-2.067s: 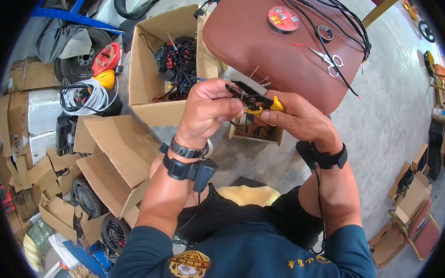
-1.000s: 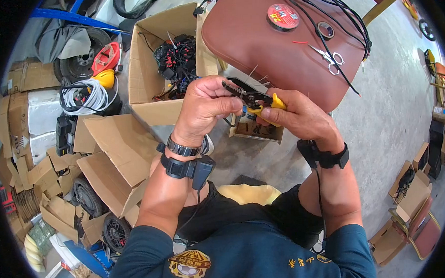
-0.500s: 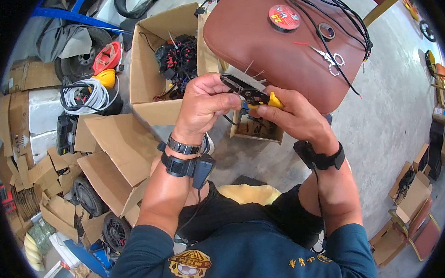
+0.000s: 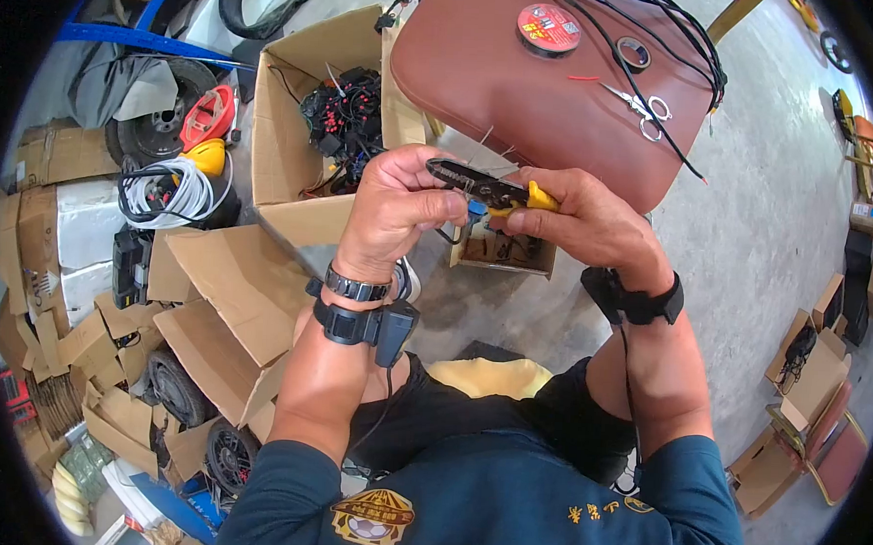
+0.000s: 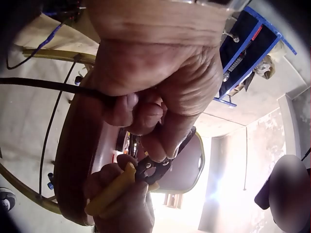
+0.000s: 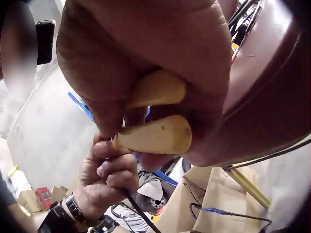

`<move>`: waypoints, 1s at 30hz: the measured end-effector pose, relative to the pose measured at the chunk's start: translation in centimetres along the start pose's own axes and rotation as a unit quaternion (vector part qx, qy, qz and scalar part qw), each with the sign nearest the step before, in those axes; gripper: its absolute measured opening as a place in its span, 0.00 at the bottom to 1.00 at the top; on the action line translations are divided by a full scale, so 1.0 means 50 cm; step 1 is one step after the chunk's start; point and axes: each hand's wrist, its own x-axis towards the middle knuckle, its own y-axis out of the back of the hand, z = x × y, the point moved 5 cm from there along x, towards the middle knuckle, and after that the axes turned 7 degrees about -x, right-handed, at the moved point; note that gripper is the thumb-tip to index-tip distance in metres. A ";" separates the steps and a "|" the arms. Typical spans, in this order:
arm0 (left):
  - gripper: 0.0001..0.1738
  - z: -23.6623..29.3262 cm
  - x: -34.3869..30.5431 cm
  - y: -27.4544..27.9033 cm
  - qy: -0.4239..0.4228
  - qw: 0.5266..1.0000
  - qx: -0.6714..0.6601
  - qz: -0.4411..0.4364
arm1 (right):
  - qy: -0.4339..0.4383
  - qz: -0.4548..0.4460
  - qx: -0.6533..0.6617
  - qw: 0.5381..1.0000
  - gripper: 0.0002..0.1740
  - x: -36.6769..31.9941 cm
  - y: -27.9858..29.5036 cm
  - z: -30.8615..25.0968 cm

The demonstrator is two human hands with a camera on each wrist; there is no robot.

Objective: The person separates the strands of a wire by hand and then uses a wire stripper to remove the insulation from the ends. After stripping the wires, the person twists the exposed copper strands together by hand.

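Observation:
The right hand (image 4: 595,216) grips the yellow handles of a black-jawed hand tool (image 4: 479,184) in the head view. In the right wrist view two yellow handles (image 6: 155,136) lie within that hand's curled fingers. The left hand (image 4: 401,198) pinches at the tool's jaw end, where thin wire ends stick out beyond. A dark cable (image 5: 48,85) runs into the left hand's curled fingers in the left wrist view. A small blue piece (image 4: 476,207) shows beside the left fingertips. What exactly the jaws hold is too small to tell.
A brown padded surface (image 4: 522,91) ahead bears a red-labelled roll (image 4: 548,30), a tape ring (image 4: 633,54), scissors (image 4: 644,111) and black cables. An open carton (image 4: 293,213) of wiring stands at left. A small box (image 4: 505,266) sits below the hands.
The tool and left hand have shifted slightly left, and the tool's jaw end has turned to lie flatter. Both hands keep their hold.

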 end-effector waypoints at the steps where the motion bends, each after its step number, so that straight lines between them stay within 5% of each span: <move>1: 0.18 0.000 -0.002 -0.003 -0.003 1.000 0.000 -0.001 | 0.017 -0.003 0.031 0.999 0.15 -0.001 -0.002 0.001; 7: 0.19 -0.001 -0.004 0.003 0.005 1.000 0.011 0.014 | -0.008 0.033 -0.131 0.991 0.13 -0.002 0.004 -0.004; 19: 0.19 0.001 -0.007 -0.001 0.010 0.999 0.024 0.033 | 0.004 -0.010 -0.114 0.993 0.13 0.007 -0.017 -0.007; 30: 0.20 0.016 -0.022 0.008 0.024 0.988 0.142 0.062 | 0.096 0.115 -0.188 0.971 0.14 0.011 -0.008 0.014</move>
